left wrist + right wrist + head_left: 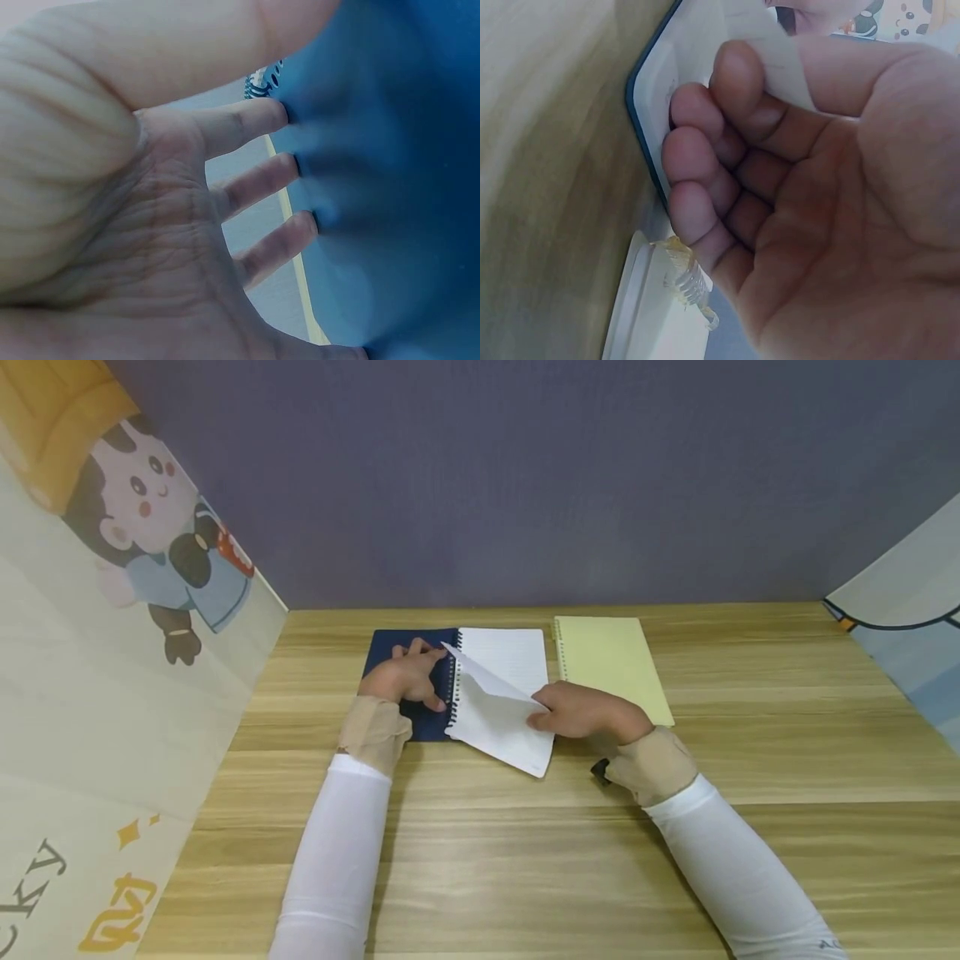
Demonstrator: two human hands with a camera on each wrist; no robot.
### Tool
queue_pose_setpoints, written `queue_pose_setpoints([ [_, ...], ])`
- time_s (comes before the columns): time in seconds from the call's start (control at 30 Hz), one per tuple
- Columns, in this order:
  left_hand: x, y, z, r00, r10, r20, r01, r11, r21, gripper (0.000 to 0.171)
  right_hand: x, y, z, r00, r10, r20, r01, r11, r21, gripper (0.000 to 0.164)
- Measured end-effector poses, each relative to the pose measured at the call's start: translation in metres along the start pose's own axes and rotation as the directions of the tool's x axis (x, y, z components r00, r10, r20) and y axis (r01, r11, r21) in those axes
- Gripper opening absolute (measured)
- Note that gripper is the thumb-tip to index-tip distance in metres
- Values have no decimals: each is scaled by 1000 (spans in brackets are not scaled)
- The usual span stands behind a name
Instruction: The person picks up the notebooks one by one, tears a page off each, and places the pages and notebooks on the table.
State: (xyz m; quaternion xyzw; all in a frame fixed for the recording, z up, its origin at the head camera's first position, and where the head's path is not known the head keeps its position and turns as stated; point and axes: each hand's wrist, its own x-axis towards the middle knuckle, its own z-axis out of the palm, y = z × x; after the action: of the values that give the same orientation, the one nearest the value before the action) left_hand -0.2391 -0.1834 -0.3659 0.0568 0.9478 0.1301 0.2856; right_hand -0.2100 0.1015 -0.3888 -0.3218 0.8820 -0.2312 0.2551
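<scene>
A spiral notebook lies open on the table, its dark blue cover folded out to the left and its white lined pages to the right. My left hand rests on the cover with fingers spread, the fingertips touching the blue surface. A white sheet, still bound at the coil, is lifted and bent across the pages. My right hand pinches the edge of this sheet between thumb and curled fingers, as the right wrist view also shows.
A yellow spiral notebook lies to the right of the open one, partly behind my right hand. The wooden table meets a dark wall at the back. A cartoon-printed panel stands along the left side.
</scene>
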Motion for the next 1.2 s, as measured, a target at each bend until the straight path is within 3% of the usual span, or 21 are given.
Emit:
queue_pose_setpoints([
  [0.77, 3, 4, -2, 1000, -12, 4, 12, 999, -42, 101, -4, 5, -11, 1000, 14, 21, -15, 998, 59, 17],
  [0.93, 4, 6, -2, 1000, -22, 4, 22, 998, -53, 101, -5, 7, -13, 1000, 11, 11, -11, 998, 58, 28],
  [1.2, 6, 7, -2, 1000, -28, 4, 28, 998, -50, 99, -6, 9, -18, 999, 50, 12, -50, 997, 56, 31],
])
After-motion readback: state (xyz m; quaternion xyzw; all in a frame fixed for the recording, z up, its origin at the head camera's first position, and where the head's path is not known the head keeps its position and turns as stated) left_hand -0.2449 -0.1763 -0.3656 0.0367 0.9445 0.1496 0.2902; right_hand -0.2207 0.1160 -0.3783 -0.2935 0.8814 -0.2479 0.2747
